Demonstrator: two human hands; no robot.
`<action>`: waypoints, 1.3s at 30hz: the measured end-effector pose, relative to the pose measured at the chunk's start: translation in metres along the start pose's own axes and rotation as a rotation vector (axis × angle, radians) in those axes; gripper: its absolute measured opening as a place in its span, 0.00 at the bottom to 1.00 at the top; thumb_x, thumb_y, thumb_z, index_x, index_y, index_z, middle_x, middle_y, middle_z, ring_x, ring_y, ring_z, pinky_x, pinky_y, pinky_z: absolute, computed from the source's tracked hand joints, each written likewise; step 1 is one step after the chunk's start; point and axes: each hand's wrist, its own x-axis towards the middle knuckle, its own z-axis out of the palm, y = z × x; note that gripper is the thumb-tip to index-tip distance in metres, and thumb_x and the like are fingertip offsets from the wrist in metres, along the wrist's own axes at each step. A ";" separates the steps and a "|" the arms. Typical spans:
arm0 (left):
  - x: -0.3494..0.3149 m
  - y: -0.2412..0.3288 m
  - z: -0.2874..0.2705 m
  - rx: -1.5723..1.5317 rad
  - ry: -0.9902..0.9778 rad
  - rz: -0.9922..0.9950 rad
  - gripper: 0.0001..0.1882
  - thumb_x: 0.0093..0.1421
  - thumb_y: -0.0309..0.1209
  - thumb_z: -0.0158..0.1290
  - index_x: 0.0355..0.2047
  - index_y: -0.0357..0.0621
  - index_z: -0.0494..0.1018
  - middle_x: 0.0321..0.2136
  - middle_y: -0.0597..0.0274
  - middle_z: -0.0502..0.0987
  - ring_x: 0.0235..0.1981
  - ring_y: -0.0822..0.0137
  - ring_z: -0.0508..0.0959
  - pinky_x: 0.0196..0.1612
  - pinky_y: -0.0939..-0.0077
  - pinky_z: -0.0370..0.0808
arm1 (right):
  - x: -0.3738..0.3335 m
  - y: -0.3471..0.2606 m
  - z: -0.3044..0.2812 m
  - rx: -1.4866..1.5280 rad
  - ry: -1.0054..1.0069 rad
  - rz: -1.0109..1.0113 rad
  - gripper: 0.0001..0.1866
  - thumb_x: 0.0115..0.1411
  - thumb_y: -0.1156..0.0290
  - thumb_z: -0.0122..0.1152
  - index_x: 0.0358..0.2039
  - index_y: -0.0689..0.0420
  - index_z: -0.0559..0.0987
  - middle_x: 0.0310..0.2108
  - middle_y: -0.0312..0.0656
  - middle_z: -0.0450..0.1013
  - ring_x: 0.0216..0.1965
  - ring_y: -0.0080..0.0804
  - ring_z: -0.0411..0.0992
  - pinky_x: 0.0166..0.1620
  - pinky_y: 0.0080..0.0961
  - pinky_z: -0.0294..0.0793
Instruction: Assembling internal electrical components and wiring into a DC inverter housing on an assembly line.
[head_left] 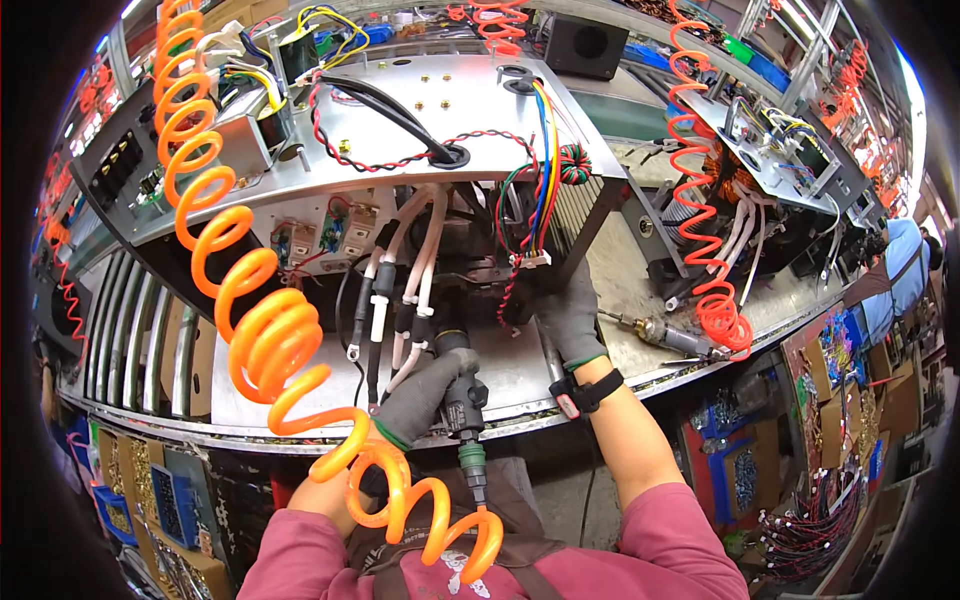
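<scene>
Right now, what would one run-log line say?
left hand: grips black tool | right hand: at metal chassis, fingertips unclear | orange coiled hose: leads to tool

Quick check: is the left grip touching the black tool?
Touching. The head view shows the gray-gloved left grip right against the side of the black tool, with no gap between glove and tool body.

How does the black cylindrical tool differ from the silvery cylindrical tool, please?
The black cylindrical tool is in the left hand; the silvery cylindrical tool lies unheld on the metal bench. The black one points forward, the silvery one sideways. Both appear joined to orange coiled hoses.
</scene>
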 end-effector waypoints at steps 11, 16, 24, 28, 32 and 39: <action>0.009 0.020 0.018 -0.111 0.025 -0.132 0.06 0.51 0.28 0.52 0.27 0.43 0.66 0.20 0.61 0.69 0.23 0.67 0.74 0.27 0.69 0.75 | 0.006 0.013 0.006 -0.120 0.077 -0.045 0.29 0.44 0.78 0.69 0.45 0.59 0.65 0.38 0.39 0.73 0.38 0.28 0.74 0.40 0.24 0.74; 0.002 0.020 0.021 0.140 0.046 -0.096 0.10 0.51 0.29 0.54 0.30 0.40 0.65 0.21 0.60 0.71 0.23 0.66 0.76 0.29 0.68 0.78 | 0.003 0.004 0.006 -0.152 0.113 -0.075 0.29 0.43 0.75 0.71 0.44 0.57 0.65 0.35 0.38 0.74 0.35 0.29 0.74 0.38 0.25 0.74; -0.010 0.069 0.027 0.396 0.014 -0.126 0.12 0.54 0.41 0.50 0.26 0.45 0.69 0.19 0.66 0.73 0.19 0.71 0.75 0.20 0.77 0.69 | 0.005 0.010 0.005 -0.131 0.110 -0.059 0.30 0.41 0.74 0.72 0.43 0.58 0.66 0.34 0.40 0.74 0.35 0.29 0.74 0.37 0.26 0.74; -0.005 0.047 0.029 0.196 0.115 -0.143 0.06 0.52 0.31 0.50 0.23 0.44 0.65 0.17 0.64 0.68 0.19 0.69 0.70 0.26 0.70 0.73 | 0.008 0.018 0.008 -0.078 0.074 -0.090 0.29 0.41 0.74 0.73 0.43 0.58 0.66 0.35 0.40 0.74 0.34 0.28 0.74 0.36 0.25 0.73; 0.013 0.029 0.001 0.189 -0.201 -0.013 0.07 0.53 0.29 0.51 0.27 0.42 0.65 0.19 0.63 0.68 0.21 0.67 0.71 0.28 0.67 0.75 | 0.003 0.002 0.008 -0.270 0.118 -0.036 0.30 0.41 0.72 0.73 0.43 0.58 0.67 0.34 0.39 0.74 0.34 0.28 0.74 0.36 0.25 0.73; 0.007 0.012 0.012 0.026 -0.008 -0.177 0.09 0.51 0.27 0.53 0.30 0.38 0.66 0.23 0.58 0.73 0.23 0.65 0.76 0.29 0.67 0.77 | 0.007 0.024 0.008 -0.210 0.114 -0.036 0.40 0.37 0.55 0.74 0.49 0.52 0.64 0.41 0.48 0.68 0.41 0.49 0.71 0.40 0.42 0.72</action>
